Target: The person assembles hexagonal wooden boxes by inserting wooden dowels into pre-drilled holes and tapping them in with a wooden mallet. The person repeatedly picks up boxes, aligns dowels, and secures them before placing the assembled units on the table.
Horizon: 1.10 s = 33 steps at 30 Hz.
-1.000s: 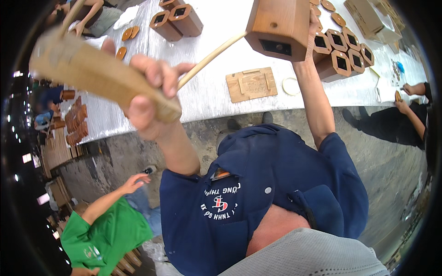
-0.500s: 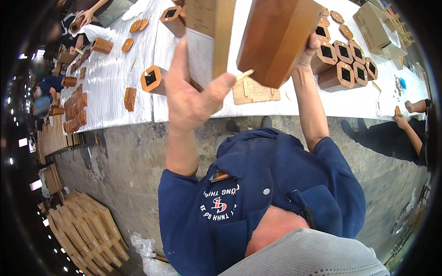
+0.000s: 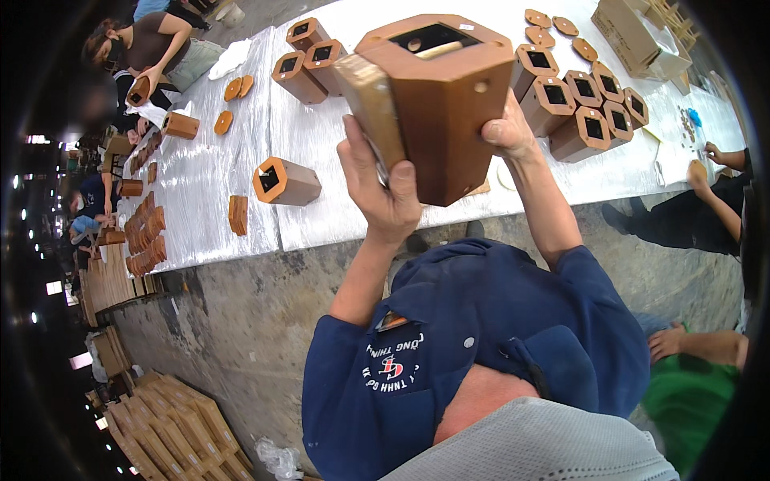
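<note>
Raised in front of me is a brown eight-sided wooden box (image 3: 453, 120), its square opening facing up. A pale strip (image 3: 443, 50) shows inside the opening. My right hand (image 3: 512, 132) grips the box on its right side, thumb on the front. On the other side, my left hand (image 3: 383, 192) is closed round the lower part of a light wooden block (image 3: 370, 104), which lies against the box's left face. Whether block and box press firmly together I cannot tell. Behind my hands, the wrapped white table (image 3: 337, 216) carries a lone similar box (image 3: 298, 184).
Several more boxes (image 3: 581, 132) cluster at the right, with flat wooden lids (image 3: 584, 50) behind them. A cardboard carton (image 3: 634, 40) stands at the far right. People work along both table ends; a person in green (image 3: 694, 393) is close at my right. Stacked cartons (image 3: 176, 425) lie lower left.
The box has turned so its opening now faces up. The block has come over against its left face. A person in green has appeared at the right.
</note>
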{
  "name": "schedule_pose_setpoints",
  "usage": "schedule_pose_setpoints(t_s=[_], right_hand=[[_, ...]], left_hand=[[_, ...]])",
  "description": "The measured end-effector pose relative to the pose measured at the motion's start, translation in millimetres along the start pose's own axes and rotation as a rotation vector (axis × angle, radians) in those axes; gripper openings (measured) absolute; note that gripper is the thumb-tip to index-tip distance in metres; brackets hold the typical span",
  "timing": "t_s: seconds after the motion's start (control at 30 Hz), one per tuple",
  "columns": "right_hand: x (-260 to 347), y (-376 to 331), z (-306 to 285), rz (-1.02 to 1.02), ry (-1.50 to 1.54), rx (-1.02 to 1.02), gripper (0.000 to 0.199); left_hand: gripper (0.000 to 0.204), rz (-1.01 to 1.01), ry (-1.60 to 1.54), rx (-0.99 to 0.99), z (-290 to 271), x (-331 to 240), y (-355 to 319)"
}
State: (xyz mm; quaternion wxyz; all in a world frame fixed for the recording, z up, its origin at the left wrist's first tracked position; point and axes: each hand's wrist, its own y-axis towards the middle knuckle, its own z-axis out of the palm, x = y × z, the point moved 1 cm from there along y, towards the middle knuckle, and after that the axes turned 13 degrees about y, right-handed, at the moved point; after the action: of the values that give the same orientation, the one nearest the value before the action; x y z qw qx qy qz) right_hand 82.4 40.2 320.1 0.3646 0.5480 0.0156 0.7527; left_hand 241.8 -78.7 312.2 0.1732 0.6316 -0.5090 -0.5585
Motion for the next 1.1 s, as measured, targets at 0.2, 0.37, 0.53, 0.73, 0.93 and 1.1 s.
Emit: schedule_pose_setpoints(t_s=[0.2,0.37,0.53,0.73,0.93,1.1], right_hand=[[-27,4,-29,0.133,0.647,0.208,0.113],[-68,-15,-35,0.096,0.993,0.045,0.103],[-50,-8,-45,0.014,0.783,-0.252,0.101],[-56,-6,-67,-0.074,0.688,-0.362,0.102],[-51,-4,-74,-0.092,0.610,-0.343,0.103],[-52,-8,-77,-0.110,0.546,-0.297,0.104]], left_hand=[[0.062,-0.302,-0.540,0.086,5,-8,20],[0.056,-0.286,-0.081,0.296,-26,59,55],[0.047,-0.371,-0.259,-0.106,-97,73,81],[0.065,-0.049,-0.043,-0.065,-70,-14,45],[0.064,-0.014,0.016,-0.020,-65,-22,46],[0.066,0.176,0.200,-0.004,-60,-38,36]])
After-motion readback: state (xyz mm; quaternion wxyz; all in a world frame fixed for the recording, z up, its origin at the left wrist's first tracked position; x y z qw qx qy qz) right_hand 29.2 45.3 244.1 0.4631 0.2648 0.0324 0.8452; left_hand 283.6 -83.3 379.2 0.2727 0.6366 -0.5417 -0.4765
